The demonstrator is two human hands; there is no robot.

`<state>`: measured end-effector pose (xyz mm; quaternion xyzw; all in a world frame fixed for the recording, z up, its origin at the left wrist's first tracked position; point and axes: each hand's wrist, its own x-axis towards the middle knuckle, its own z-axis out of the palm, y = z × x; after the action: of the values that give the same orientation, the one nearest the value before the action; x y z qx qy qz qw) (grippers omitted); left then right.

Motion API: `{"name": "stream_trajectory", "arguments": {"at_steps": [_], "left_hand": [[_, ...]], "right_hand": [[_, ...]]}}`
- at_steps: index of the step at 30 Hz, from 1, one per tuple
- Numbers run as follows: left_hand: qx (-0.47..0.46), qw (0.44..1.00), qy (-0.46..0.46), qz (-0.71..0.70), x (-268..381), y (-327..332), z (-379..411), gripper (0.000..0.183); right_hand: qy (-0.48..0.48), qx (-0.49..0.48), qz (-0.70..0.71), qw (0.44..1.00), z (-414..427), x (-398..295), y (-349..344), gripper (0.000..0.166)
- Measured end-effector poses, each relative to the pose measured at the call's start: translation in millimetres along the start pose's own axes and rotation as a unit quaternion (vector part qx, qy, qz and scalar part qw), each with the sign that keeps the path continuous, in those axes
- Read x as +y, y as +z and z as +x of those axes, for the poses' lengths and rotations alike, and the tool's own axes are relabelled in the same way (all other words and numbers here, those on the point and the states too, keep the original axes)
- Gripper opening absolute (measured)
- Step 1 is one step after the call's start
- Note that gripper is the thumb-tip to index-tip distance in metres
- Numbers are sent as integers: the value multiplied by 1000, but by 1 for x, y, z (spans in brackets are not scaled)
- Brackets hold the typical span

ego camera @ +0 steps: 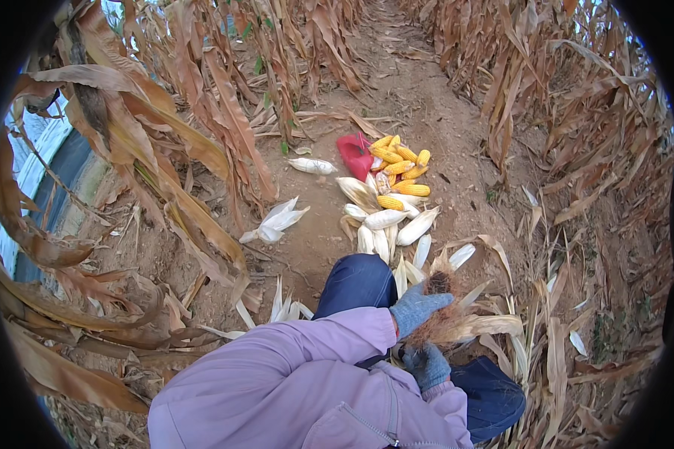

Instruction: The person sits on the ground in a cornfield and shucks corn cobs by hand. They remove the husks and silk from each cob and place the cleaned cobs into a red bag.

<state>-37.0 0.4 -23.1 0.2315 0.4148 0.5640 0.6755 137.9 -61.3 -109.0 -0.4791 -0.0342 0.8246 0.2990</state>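
My left hand [420, 310], in a blue-grey knitted glove, is closed around a tangle of reddish-brown dry corn silk [445, 322] with a dark clump at its top. Just below, my right hand [428, 366], gloved alike, lies against the lower edge of the silk; its fingertips are partly hidden, so its grip is unclear. A pale dry corn husk [486, 327] sticks out to the right of the silk. Past my knee, unhusked corn ears [418, 226] lie in a loose pile. Husked yellow corn cobs [399, 167] are heaped beside and partly over a red bag [354, 156].
Dry standing corn stalks [219, 106] crowd the left, their long leaves hanging near my left arm. More dry stalks [584, 112] line the right. A bare dirt path [415, 90] runs ahead between them. An opened husk [278, 220] and a pale ear [312, 165] lie left of the pile.
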Motion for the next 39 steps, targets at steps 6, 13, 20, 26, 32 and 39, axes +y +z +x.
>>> {"name": "stream_trajectory", "arguments": {"at_steps": [6,13,20,26,32,39], "left_hand": [[-16,1000,24,9,-12,-2,2,46],[-24,1000,0,15,-12,1,0,46],[-35,998,-29,52,-8,6,-5,49],[-46,994,-13,95,-25,2,5,49],[-43,993,4,110,-39,-1,9,45],[-31,994,-3,106,-38,6,8,45]], "right_hand": [[-7,-14,-8,1000,12,3,-8,30],[-51,-76,-61,994,12,5,-19,36],[-4,-57,25,998,9,3,-13,36],[-11,-54,-6,998,16,4,-25,39],[-195,-140,-379,893,-12,-16,1,44],[-302,-206,-238,900,22,-14,-19,59]]}}
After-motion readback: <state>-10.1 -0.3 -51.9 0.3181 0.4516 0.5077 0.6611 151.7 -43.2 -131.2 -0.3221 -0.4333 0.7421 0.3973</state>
